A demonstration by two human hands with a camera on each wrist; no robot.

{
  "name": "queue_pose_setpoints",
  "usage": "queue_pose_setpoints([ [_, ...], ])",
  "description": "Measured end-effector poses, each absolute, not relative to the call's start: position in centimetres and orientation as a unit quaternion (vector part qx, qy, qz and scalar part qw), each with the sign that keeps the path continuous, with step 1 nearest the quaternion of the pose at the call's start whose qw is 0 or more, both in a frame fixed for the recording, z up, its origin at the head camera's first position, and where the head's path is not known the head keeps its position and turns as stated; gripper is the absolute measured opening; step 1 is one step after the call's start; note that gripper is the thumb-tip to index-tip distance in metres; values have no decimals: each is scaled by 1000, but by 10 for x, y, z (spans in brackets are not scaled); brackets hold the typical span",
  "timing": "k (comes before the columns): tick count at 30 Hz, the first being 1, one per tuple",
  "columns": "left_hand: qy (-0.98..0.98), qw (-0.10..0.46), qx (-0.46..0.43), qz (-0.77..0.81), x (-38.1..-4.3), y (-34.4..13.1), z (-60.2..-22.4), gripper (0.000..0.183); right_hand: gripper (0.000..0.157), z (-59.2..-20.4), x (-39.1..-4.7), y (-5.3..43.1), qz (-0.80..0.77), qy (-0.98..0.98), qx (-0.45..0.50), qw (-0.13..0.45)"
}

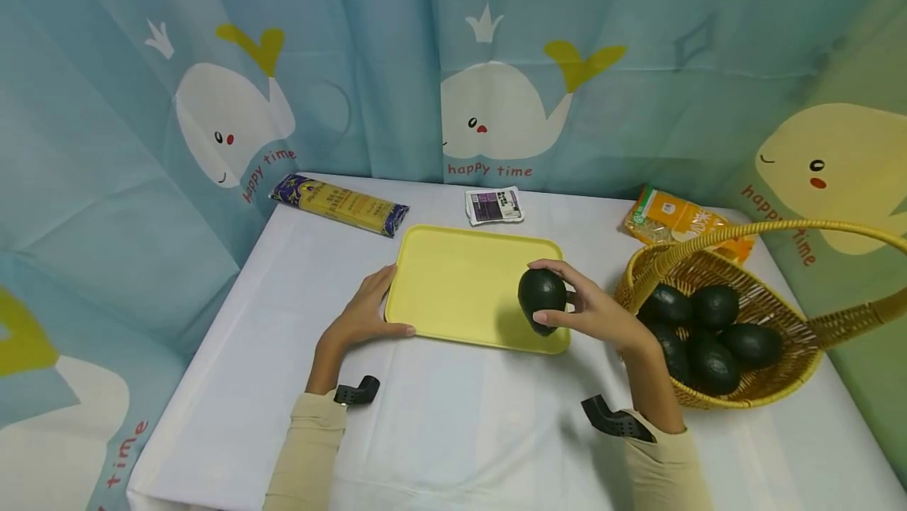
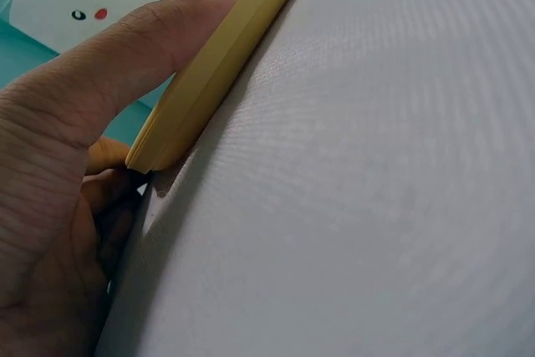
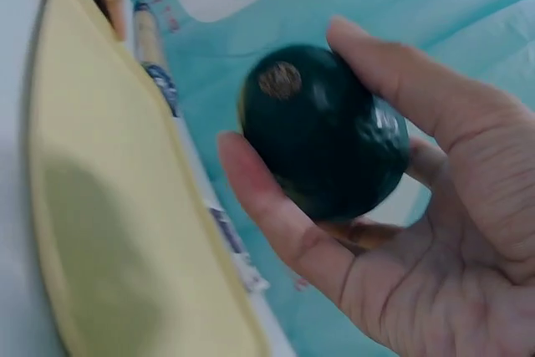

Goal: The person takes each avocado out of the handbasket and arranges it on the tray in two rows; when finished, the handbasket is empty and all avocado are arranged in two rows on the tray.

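Avocado [image 1: 542, 294] in the right hand [image 1: 595, 312], pinched between thumb and fingers above the right side of a yellow tray [image 1: 453, 283]; the left hand [image 1: 364, 310] grips the tray's near-left corner. Beside the right forearm, a wicker basket [image 1: 768, 302] holds more avocados [image 1: 714, 307], its handle [image 1: 794, 226] crossing before an orange packet [image 1: 673, 214]. A small packet [image 1: 494, 205] and long yellow package [image 1: 340, 204] lie behind the tray on the tabletop [image 1: 460, 416].

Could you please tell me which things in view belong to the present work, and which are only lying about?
Seemingly in the work:
yellow tray, touched at its left end
avocado, held above the tray
basket with more avocados, probably

Seemingly just lying about:
long packet
small white packet
orange bag, behind the basket
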State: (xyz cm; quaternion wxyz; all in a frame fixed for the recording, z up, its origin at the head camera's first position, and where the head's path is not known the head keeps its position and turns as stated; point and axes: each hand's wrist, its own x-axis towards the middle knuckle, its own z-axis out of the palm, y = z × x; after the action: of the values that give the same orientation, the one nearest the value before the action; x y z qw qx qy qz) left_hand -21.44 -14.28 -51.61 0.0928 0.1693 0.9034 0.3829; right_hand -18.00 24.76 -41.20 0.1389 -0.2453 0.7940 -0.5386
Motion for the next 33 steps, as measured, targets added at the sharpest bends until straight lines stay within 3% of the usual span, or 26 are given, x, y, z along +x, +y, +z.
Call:
queue_pose_setpoints([
  [12, 902, 91, 171, 386, -214, -142, -517, 126, 71, -446, -212, 211, -624, 759, -105, 153],
  [21, 905, 91, 166, 380, -216, -142, -517, 125, 74, -461, -235, 188, -642, 747, -85, 148],
  [28, 907, 84, 176, 373, -216, -143, -519, 126, 74, -446, -242, 164, -646, 745, -58, 155],
  [33, 907, 88, 174, 373, -216, -143, -520, 127, 76, -465, -257, 153, -645, 746, -57, 154],
])
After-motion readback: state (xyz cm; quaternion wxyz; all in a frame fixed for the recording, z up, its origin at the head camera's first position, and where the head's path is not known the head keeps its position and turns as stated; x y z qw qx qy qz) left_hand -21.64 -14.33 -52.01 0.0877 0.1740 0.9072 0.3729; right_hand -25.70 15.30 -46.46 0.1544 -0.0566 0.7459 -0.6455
